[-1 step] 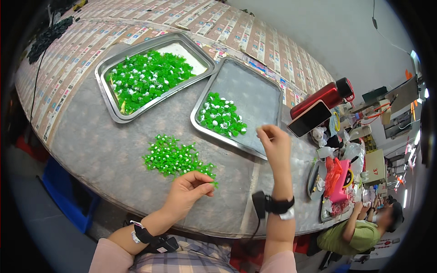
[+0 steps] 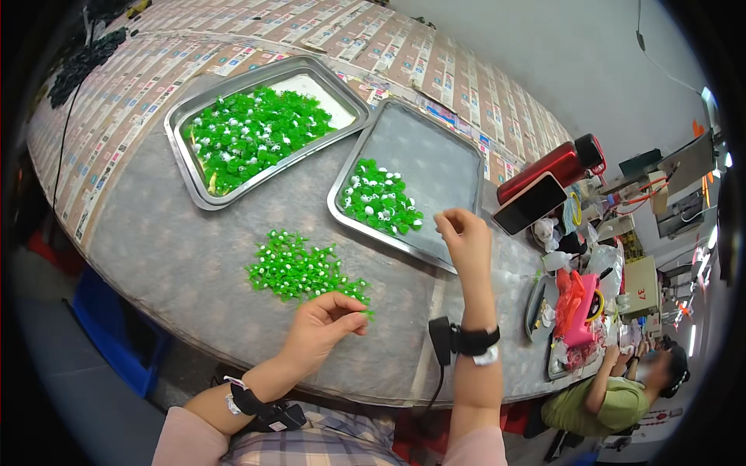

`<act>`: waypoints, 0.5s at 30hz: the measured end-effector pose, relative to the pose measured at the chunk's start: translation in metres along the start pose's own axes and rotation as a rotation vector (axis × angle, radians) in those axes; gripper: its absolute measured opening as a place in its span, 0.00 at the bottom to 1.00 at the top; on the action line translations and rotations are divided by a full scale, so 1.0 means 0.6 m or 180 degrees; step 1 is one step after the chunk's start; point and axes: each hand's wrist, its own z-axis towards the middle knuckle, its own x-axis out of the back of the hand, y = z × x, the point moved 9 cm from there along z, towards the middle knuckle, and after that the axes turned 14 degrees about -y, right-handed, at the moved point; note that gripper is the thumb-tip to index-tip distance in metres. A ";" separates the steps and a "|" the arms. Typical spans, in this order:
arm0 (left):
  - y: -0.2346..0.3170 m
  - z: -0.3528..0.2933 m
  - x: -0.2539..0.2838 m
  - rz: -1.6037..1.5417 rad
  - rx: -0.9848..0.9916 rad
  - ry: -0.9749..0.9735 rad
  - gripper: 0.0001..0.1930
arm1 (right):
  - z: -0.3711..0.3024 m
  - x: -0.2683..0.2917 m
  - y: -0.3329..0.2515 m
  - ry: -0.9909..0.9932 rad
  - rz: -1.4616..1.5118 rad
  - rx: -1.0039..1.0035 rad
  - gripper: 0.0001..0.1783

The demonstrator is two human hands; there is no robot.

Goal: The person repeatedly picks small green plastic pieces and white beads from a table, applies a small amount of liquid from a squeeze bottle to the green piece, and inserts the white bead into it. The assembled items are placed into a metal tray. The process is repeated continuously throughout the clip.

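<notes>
My left hand [image 2: 330, 322] is pinched on a small green plastic piece [image 2: 369, 315], part of which sticks out past the fingertips. Just beyond it, a loose pile of small green pieces with white dots [image 2: 299, 268] lies on the table. My right hand [image 2: 466, 237] hovers by the near right edge of a metal tray [image 2: 435, 144]. Its thumb and finger are pressed together, and whatever may be between them is too small to make out. In that tray's near left part sits a heap of green pieces with white eye-like balls [image 2: 381, 198].
A second metal tray [image 2: 190, 186], filled with similar green and white pieces, stands at the far left. To the right are a red bottle [image 2: 548, 167], a phone [image 2: 531, 203] leaning on it and a pink container [image 2: 583, 318]. Another person [image 2: 622, 392] sits farther right.
My right hand has shifted very slightly left. The left hand keeps its pinch, almost unmoved.
</notes>
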 end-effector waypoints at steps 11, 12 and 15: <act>-0.001 0.001 -0.012 -0.0083 0.0082 -0.0247 0.05 | 0.027 -0.077 0.030 -0.1038 -0.0473 -0.0019 0.10; -0.002 0.001 -0.014 -0.0111 0.0078 -0.0286 0.05 | 0.016 -0.063 0.027 -0.0853 -0.0086 -0.0021 0.10; -0.001 0.001 -0.014 -0.0179 0.0064 -0.0386 0.05 | -0.026 -0.046 -0.008 -0.0843 0.1196 -0.0030 0.12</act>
